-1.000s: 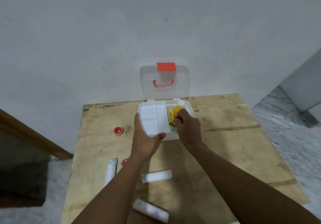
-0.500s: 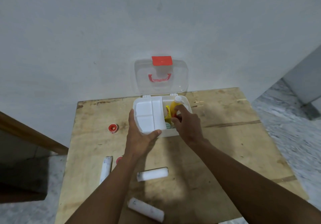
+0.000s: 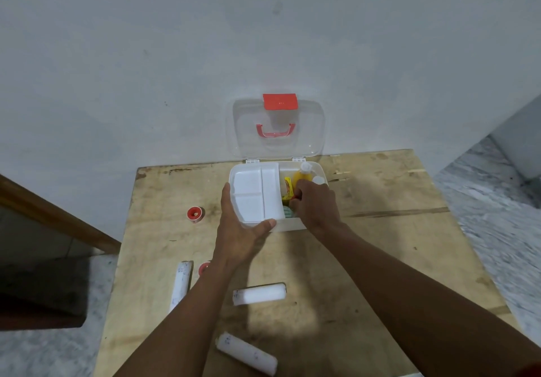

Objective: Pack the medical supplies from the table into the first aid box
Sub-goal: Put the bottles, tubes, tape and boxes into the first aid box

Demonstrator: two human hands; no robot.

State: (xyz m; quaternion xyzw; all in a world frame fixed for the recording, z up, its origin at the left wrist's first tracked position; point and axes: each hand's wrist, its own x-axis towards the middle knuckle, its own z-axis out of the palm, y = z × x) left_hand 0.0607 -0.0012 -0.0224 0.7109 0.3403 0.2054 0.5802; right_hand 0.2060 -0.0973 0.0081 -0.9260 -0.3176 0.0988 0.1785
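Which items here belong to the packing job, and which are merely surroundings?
Job: first aid box, white tray, orange bottle, three white rolls, two red tape rolls, left hand, right hand.

Surroundings: wooden table, wall, floor.

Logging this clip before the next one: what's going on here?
A person is packing a first aid box on a wooden table; its clear lid stands open. The left hand grips the white tray at the box's left side. The right hand reaches into the right side, beside a yellow bottle. Three white rolls and two red tape rolls remain on the table.
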